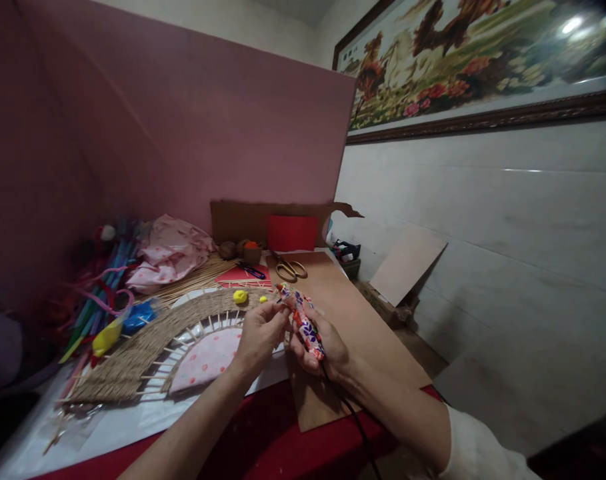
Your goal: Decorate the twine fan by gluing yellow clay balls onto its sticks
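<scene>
My right hand (327, 350) is closed around a glue gun (303, 321) wrapped in flowered fabric; its black cord runs down toward me. My left hand (260, 331) pinches something small at the gun's tip, too small to name. Both hands hover over the right end of a woven fan-shaped piece (147, 343) of twine and thin sticks with a pink fabric centre (205, 360). A yellow clay lump (240, 297) and a smaller yellow bit (263, 299) lie on the weave just beyond my fingers.
Scissors (290, 269) lie on a brown cardboard sheet (353, 320). A small cutter (253, 271) rests on red paper (243, 277). Pink cloth (170, 257), coloured straws (100, 293) and a pink backboard (183, 133) stand at the left and back.
</scene>
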`<state>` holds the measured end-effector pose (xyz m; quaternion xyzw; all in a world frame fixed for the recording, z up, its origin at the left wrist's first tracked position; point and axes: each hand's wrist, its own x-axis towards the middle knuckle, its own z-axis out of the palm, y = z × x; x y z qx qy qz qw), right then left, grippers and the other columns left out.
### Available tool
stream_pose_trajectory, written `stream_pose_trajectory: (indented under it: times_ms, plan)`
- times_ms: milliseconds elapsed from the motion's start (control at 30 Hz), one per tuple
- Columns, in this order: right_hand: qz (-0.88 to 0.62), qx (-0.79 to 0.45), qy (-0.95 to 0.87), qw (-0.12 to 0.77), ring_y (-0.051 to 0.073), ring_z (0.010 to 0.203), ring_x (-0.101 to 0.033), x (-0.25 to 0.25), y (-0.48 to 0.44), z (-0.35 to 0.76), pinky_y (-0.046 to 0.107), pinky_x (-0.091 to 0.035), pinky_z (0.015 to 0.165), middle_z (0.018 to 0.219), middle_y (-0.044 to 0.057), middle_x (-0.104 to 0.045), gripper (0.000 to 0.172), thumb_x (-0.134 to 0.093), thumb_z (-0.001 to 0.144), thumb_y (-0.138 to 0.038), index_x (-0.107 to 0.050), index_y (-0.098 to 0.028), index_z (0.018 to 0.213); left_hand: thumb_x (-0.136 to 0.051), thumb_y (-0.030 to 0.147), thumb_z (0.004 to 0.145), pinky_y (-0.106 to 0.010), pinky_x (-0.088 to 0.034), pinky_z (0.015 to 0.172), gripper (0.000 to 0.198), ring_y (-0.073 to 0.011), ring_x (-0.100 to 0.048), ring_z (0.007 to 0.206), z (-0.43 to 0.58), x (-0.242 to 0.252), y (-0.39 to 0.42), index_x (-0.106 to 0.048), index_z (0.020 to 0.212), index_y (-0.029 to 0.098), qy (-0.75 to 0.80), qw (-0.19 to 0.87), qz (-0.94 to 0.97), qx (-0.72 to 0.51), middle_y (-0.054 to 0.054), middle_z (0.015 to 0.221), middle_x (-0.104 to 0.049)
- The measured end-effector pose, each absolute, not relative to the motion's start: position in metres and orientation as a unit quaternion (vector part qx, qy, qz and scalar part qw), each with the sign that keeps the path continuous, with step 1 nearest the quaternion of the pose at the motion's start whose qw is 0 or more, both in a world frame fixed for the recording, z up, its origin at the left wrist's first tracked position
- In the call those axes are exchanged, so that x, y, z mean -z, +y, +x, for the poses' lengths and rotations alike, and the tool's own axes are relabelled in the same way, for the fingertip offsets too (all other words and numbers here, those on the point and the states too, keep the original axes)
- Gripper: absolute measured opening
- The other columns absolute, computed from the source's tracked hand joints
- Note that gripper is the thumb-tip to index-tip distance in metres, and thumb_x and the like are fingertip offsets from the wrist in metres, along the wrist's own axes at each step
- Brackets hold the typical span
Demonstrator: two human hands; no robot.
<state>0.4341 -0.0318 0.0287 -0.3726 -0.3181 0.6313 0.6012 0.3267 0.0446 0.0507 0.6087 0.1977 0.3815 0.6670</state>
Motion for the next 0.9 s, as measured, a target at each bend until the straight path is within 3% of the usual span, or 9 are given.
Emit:
stream_pose_trajectory:
  times_ms: [267, 367, 533, 633, 767, 900]
  plan:
    - [-0.406, -0.558, -0.308, 0.655, 0.008, 0.019, -0.029, -0.026, -0.031, 0.438, 0.016, -0.021, 0.024, 0.024, -0.002, -0.039, 0.069, -0.034, 0.081, -0.072, -0.061, -0.013, 0.060, -0.070, 0.036, 0.064, -0.020, -0.022, 0.039, 0.024, -0.0052, -0.032, 0.036, 0.322, -0.060, 0.043, -0.059, 0.059, 0.015, 0.249, 0.642, 0.630, -0.359, 0.005, 0.044, -0.048]
    - [-0.404, -0.537, -0.293, 0.680, 0.007, 0.020, -0.030, -0.023, -0.030, 0.440, 0.017, -0.021, 0.024, 0.028, -0.003, -0.042, 0.066, -0.037, 0.080, -0.072, -0.063, -0.013, 0.067, -0.068, 0.039, 0.068, -0.021, -0.027, 0.044, 0.024, -0.0079, -0.038, 0.042, 0.319, -0.062, 0.041, -0.064, 0.065, 0.015, 0.231, 0.623, 0.675, -0.319, 0.002, 0.049, -0.053]
    - [-0.408, -0.489, -0.283, 0.718, 0.008, 0.022, -0.037, -0.027, -0.031, 0.432, 0.017, -0.026, 0.022, 0.037, -0.004, -0.049, 0.058, -0.046, 0.078, -0.069, -0.061, -0.014, 0.079, -0.066, 0.028, 0.072, -0.025, -0.034, 0.059, 0.008, -0.0141, -0.049, 0.062, 0.317, -0.057, 0.031, -0.070, 0.071, 0.021, 0.193, 0.427, 0.821, -0.326, 0.000, 0.065, -0.056]
    - [-0.413, -0.471, -0.279, 0.727, 0.008, 0.022, -0.039, -0.033, -0.032, 0.426, 0.016, -0.025, 0.021, 0.039, -0.004, -0.051, 0.056, -0.049, 0.076, -0.068, -0.060, -0.014, 0.083, -0.063, 0.026, 0.075, -0.027, -0.035, 0.061, 0.012, -0.0154, -0.048, 0.064, 0.317, -0.050, 0.027, -0.070, 0.066, 0.023, 0.218, 0.345, 0.839, -0.361, -0.001, 0.067, -0.051]
    - [-0.416, -0.453, -0.279, 0.737, 0.009, 0.023, -0.040, -0.037, -0.032, 0.424, 0.017, -0.024, 0.021, 0.040, -0.003, -0.053, 0.058, -0.048, 0.075, -0.070, -0.059, -0.014, 0.088, -0.062, 0.023, 0.076, -0.031, -0.039, 0.072, 0.012, -0.0195, -0.051, 0.079, 0.318, -0.052, 0.027, -0.068, 0.065, 0.022, 0.178, 0.352, 0.823, -0.409, -0.004, 0.078, -0.056]
    - [-0.433, -0.434, -0.289, 0.735, 0.009, 0.021, -0.036, -0.039, -0.033, 0.427, 0.018, -0.023, 0.022, 0.036, -0.002, -0.052, 0.063, -0.043, 0.076, -0.072, -0.061, -0.014, 0.091, -0.050, 0.028, 0.085, -0.032, -0.039, 0.078, 0.018, -0.0191, -0.053, 0.081, 0.318, -0.060, 0.027, -0.057, 0.070, 0.020, 0.161, 0.483, 0.744, -0.432, -0.004, 0.080, -0.058]
